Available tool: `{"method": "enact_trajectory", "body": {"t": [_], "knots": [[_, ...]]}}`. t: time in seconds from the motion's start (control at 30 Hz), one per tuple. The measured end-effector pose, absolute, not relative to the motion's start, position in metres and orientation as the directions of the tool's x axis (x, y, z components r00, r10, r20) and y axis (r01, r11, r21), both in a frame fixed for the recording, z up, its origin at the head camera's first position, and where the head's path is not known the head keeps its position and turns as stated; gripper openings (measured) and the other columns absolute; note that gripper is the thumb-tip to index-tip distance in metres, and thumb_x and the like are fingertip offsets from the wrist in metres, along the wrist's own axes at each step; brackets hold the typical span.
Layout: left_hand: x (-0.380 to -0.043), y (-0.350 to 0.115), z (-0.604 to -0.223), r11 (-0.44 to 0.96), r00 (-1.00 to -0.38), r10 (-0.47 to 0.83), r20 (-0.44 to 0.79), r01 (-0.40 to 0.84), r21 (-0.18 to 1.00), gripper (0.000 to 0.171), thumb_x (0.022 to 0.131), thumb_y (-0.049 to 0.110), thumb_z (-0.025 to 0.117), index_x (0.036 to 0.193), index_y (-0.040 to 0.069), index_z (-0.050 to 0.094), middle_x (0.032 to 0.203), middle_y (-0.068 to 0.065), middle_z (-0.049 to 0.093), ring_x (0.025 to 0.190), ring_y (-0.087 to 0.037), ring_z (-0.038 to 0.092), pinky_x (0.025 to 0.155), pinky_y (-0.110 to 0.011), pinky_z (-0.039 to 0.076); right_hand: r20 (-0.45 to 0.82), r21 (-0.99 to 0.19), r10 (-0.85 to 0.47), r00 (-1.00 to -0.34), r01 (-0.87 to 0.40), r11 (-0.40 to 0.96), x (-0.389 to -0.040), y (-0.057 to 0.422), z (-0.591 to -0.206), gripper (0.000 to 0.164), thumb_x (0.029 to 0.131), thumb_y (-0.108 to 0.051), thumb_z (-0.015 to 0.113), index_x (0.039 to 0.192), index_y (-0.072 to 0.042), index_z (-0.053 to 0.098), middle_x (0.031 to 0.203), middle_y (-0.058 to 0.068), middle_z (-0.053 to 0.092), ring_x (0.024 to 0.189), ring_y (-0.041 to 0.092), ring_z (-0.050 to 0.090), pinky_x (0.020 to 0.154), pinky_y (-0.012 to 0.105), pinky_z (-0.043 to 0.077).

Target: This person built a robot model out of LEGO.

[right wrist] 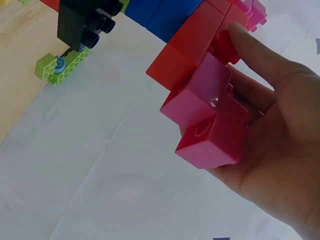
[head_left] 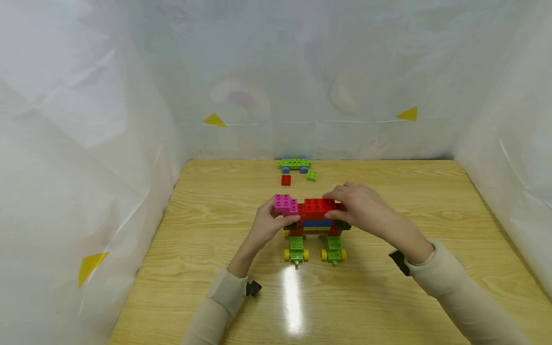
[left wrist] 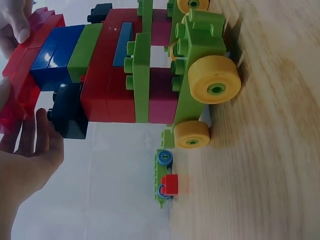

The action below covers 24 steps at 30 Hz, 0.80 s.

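A toy brick model (head_left: 318, 223) stands upright in the middle of the table, built from red, blue and green layers. Under it are green wheeled bases (head_left: 296, 243) with yellow wheels (left wrist: 214, 80). My left hand (head_left: 267, 223) grips the model's upper left end by the pink bricks (head_left: 283, 203), thumb in front. My right hand (head_left: 362, 211) holds the upper right end, with its thumb and fingers about the red top bricks (head_left: 319, 206). In the right wrist view, pink bricks (right wrist: 212, 135) lie against the right palm. A black brick (left wrist: 70, 111) juts from the model's side.
Behind the model, a green wheeled base with blue wheels (head_left: 294, 164) sits near the table's back edge. A loose red brick (head_left: 286, 180) and a green brick (head_left: 312, 176) lie close in front of it. White sheeting (head_left: 302, 139) encloses the table's back and sides.
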<state>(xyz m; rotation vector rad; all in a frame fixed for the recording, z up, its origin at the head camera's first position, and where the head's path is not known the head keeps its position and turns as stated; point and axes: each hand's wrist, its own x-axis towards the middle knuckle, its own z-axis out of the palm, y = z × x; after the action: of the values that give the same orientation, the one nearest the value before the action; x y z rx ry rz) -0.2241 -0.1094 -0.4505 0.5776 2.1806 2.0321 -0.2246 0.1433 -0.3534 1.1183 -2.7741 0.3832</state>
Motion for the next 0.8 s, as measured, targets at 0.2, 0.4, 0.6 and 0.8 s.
{"method": "enact_trajectory", "body": {"t": [0.2,0.4,0.6,0.8], "knots": [[-0.241,-0.139,-0.450,0.124,-0.811,0.582,0.065,0.168,0.978,0.058,0.085,0.017,0.075,0.138,0.018,0.049,0.130,-0.003,0.056,0.115,-0.022,0.056,0.094,-0.041,0.048,0.210,-0.236,-0.658,-0.723,-0.691,0.683,-0.226,0.151,-0.354,0.039,0.081,-0.032,0.078,0.111,-0.008,0.071,0.094,0.001,0.067,0.078,0.016,0.057,0.066,0.033,0.049],[-0.278,-0.171,-0.461,0.286,-0.774,0.625,-0.097,0.111,0.952,0.048,0.091,0.014,0.067,0.136,0.012,0.051,0.131,-0.008,0.055,0.121,-0.031,0.051,0.093,-0.043,0.048,0.229,-0.305,-0.643,-0.731,-0.681,0.666,-0.225,0.160,-0.356,0.037,0.082,-0.031,0.077,0.111,-0.009,0.071,0.095,0.000,0.067,0.077,0.017,0.058,0.062,0.030,0.046],[-0.322,-0.151,-0.486,0.458,-0.914,0.403,-0.047,0.157,0.875,0.045,0.096,0.012,0.059,0.138,0.001,0.047,0.134,-0.021,0.048,0.114,-0.035,0.054,0.089,-0.047,0.050,0.173,-0.419,-0.599,-0.781,-0.609,0.673,-0.226,0.162,-0.355,0.035,0.082,-0.030,0.076,0.110,-0.010,0.072,0.102,0.002,0.069,0.086,0.019,0.062,0.068,0.034,0.051],[-0.356,-0.119,-0.510,0.644,-0.956,0.295,-0.015,0.187,0.742,0.057,0.096,0.013,0.060,0.148,0.007,0.037,0.141,-0.016,0.039,0.121,-0.033,0.049,0.098,-0.045,0.044,0.072,-0.509,-0.547,-0.834,-0.502,0.699,-0.225,0.157,-0.353,0.035,0.082,-0.031,0.076,0.111,-0.010,0.071,0.106,0.003,0.070,0.089,0.018,0.063,0.072,0.036,0.053]]}}
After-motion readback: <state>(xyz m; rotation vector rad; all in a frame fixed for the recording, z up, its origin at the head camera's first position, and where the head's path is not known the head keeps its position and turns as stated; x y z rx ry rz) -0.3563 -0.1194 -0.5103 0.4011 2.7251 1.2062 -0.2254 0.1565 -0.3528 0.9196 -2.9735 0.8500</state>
